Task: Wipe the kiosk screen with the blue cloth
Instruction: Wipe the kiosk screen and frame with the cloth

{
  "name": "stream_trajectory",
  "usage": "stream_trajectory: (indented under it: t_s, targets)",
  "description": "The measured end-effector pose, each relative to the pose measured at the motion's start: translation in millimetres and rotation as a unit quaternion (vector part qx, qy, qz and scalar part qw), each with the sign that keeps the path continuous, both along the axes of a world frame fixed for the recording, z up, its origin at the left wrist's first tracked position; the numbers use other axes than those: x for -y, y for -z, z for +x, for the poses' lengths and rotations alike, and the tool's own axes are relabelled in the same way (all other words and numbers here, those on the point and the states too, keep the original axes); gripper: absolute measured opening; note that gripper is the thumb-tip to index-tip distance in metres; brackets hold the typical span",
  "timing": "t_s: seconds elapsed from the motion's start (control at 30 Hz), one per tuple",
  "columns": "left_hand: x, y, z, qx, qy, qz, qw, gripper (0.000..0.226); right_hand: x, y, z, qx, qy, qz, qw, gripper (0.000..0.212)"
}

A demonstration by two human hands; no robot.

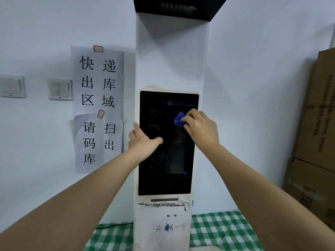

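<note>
Switches (59, 89) on wall, far left of kiosk screen (166, 160). Paper signs (98, 82) taped just left of kiosk. Left hand (143, 142) grips screen's left edge: thumb lies across glass, fingers wrap round side. Blue cloth (179, 119) bunched against screen's upper right, pinched in curled fingers of right hand (201, 128). Cardboard boxes (315, 134) stacked far right of screen. Green checked cloth (221, 230) below.
</note>
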State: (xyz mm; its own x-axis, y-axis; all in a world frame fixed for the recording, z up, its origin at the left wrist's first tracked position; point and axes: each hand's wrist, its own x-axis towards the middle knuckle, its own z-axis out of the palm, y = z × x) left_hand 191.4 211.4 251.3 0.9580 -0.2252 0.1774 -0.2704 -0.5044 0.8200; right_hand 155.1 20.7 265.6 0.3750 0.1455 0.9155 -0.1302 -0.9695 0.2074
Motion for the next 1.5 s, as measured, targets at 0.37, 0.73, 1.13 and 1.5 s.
stream_trajectory:
  t_s: [0.37, 0.73, 1.13, 1.5]
  targets:
    - [-0.9, -1.9, 1.7, 0.005, 0.015, 0.03, 0.999, 0.1, 8.0, 25.4, -4.9, -0.01, 0.005, -0.001, 1.0, 0.01]
    - [2.6, 0.9, 4.1, 0.016, 0.0, 0.042, 0.999, 0.099, 9.8, 13.5, -13.9, 0.008, 0.013, 0.157, 0.988, 0.01]
    - [-0.3, -2.2, 2.4, 0.005, 0.009, 0.061, 0.998, 0.098, 5.7, -9.9, -14.0, 0.028, 0.014, 0.223, 0.974, 0.016]
    - [-2.9, -4.4, 2.7, -0.005, 0.024, 0.049, 0.998, 0.098, 11.9, -17.9, -12.4, 0.04, 0.002, 0.327, 0.944, 0.018]
